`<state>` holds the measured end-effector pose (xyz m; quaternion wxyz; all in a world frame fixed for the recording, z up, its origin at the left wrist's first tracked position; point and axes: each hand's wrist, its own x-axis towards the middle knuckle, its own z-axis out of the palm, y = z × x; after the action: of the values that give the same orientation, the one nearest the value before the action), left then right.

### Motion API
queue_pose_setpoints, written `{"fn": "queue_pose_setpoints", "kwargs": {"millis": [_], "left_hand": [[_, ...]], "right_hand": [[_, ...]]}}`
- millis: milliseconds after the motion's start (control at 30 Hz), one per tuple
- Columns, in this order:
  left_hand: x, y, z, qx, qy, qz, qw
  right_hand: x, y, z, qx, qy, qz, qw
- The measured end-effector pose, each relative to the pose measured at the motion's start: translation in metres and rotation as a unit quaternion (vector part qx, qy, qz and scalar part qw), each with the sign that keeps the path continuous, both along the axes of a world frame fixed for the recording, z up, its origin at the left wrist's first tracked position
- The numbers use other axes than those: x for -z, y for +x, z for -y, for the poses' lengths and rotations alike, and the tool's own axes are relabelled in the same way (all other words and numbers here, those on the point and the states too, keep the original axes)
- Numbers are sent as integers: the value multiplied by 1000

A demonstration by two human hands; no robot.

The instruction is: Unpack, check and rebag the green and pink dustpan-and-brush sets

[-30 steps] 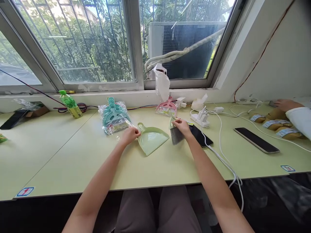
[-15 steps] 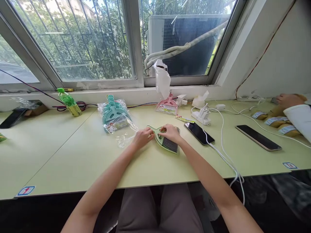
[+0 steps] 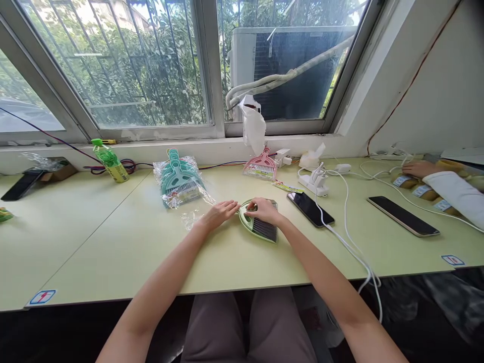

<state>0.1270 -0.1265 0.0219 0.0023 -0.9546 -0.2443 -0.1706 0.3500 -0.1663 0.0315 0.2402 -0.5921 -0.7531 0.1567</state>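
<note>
On the table in front of me lies a green dustpan [image 3: 248,231] with a small dark-bristled hand brush [image 3: 265,229] nested in it. My left hand [image 3: 220,213] lies nearly flat over the handle end, fingers stretched and together, hiding much of the handle. My right hand [image 3: 264,210] reaches over the brush from the right, thumb and fingers pinched on its body near the handle. Crumpled clear plastic wrap [image 3: 191,219] lies left of my left hand. Behind it is a plastic-wrapped pack of teal dustpan sets [image 3: 177,176].
A pink dustpan set [image 3: 261,165] stands by the sill. To the right are a phone [image 3: 310,209], a white power strip [image 3: 314,184], loose cables and a larger phone [image 3: 403,216]. A green bottle [image 3: 111,162] leans at left. Another person's hand [image 3: 416,169] rests near yellow-brown labelled items.
My left hand's fingers have straightened over the handle, where they were curled round it. My right hand stays at the brush. The other person's hand has moved left and down onto the labelled items.
</note>
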Motion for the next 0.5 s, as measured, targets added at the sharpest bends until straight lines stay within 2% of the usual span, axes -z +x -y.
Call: {"fn": "queue_pose_setpoints", "kwargs": {"millis": [167,367,500], "left_hand": [[7,0,-1,2,-77,98,992],[13,3,-3,-5,-62,59,996],[7,3,2,-19,-46,124,991]], "right_hand": [[-1,1,1,-7,9,-5,1000],[3,2,-1,-15,12,19,1000],[1,-2,1,11,47,34,998]]}}
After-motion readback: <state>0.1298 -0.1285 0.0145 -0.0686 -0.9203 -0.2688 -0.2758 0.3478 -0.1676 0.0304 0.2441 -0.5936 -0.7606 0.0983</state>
